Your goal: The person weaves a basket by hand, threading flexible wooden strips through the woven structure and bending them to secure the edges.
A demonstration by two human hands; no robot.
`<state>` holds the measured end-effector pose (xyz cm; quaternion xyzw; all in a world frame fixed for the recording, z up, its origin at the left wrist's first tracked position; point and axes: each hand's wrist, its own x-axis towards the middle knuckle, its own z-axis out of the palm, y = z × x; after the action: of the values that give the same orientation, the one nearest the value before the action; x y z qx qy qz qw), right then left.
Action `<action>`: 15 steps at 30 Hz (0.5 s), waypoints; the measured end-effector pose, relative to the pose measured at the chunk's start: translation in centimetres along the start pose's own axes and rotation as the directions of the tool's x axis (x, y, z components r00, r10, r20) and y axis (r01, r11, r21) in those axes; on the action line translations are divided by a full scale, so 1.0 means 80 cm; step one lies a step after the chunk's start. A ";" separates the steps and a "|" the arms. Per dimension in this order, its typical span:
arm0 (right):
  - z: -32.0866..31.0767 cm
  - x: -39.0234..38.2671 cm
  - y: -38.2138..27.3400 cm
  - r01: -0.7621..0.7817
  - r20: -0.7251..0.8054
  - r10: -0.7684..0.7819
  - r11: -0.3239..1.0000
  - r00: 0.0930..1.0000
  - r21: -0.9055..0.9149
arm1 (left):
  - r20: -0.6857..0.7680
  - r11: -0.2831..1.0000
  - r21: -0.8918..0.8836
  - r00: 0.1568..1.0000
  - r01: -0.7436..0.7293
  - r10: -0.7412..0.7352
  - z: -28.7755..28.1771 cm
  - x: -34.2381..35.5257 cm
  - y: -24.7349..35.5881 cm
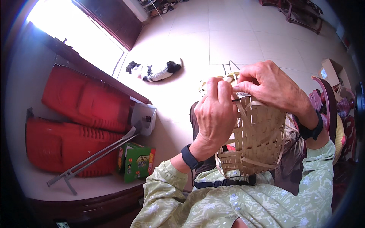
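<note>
A basket (258,129) woven from flat pale strips rests on my lap, tilted, its rim away from me. My left hand (216,110) is closed at the rim's left part, fingers bent over it. From the right, my right hand (272,87) reaches across the rim, thumb and forefinger pinched together beside the left fingertips. A pale strip (243,114) runs down from between the hands over the weave. By the left fingers shows a short thin dark piece (242,98), too small to name. My fingers partly hide the rim.
A black-and-white dog (156,71) lies on the tiled floor ahead. At left are red moulded panels (85,98), a grey metal crutch-like frame (91,157) and a green box (138,161). A dark red wooden chair (330,106) and a cardboard box (331,72) stand at right.
</note>
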<state>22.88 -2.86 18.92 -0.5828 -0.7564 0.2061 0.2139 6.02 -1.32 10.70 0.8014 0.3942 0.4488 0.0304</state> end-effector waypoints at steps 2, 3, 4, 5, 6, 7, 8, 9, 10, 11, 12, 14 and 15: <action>0.001 0.007 -0.004 -0.080 0.148 0.085 0.996 0.985 -0.037 | 0.052 0.999 0.018 0.998 0.042 -0.043 -0.008 0.003 0.004; 0.000 0.013 0.007 -0.069 0.226 0.080 0.996 0.971 -0.057 | 0.095 0.999 0.010 0.994 0.050 -0.050 -0.013 0.005 0.007; 0.003 0.015 0.011 -0.062 0.224 0.074 0.996 0.972 -0.057 | 0.093 0.999 0.005 0.995 0.043 -0.043 -0.010 0.007 0.004; 0.009 0.018 0.009 -0.056 0.222 0.068 0.997 0.973 -0.057 | 0.091 0.999 0.000 0.995 0.037 -0.036 -0.006 0.009 -0.001; 0.019 0.021 0.007 -0.064 0.214 0.061 0.998 0.975 0.005 | 0.089 0.999 0.016 0.995 0.046 -0.048 -0.006 0.008 -0.004; 0.024 0.024 0.006 -0.071 0.187 0.058 0.996 0.981 0.062 | 0.082 0.999 0.028 0.996 0.039 -0.041 -0.006 0.009 -0.006; 0.022 0.025 0.003 -0.063 0.230 0.024 0.985 0.973 0.163 | 0.089 0.998 0.035 0.994 0.052 -0.055 -0.009 0.007 -0.006; 0.021 0.031 0.000 -0.088 0.282 0.040 0.983 0.959 0.158 | 0.097 0.995 0.084 0.993 0.061 -0.070 -0.014 0.004 -0.008; 0.027 0.030 -0.003 -0.043 0.223 0.009 0.988 0.975 0.149 | 0.098 0.993 0.106 0.994 0.047 -0.058 -0.018 0.000 -0.008; 0.034 0.026 -0.005 0.002 0.164 -0.024 0.991 0.986 0.136 | 0.098 0.991 0.128 0.994 0.033 -0.046 -0.021 -0.004 -0.008; 0.039 0.024 -0.007 -0.003 0.135 -0.014 0.992 0.991 0.126 | 0.062 0.993 0.117 0.998 0.008 -0.016 -0.020 -0.007 -0.016; 0.047 0.020 -0.011 -0.009 0.074 0.002 0.994 0.997 0.105 | 0.061 0.993 0.106 0.997 -0.050 0.043 -0.022 -0.011 -0.022; 0.049 0.019 -0.018 -0.011 0.041 0.010 1.000 0.999 0.012 | 0.062 0.992 0.103 0.996 -0.078 0.072 -0.023 -0.013 -0.025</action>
<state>19.20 -1.97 16.66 -0.5811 -0.7563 0.2234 0.2009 3.20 -1.18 10.27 0.8288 0.3860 0.4047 -0.0173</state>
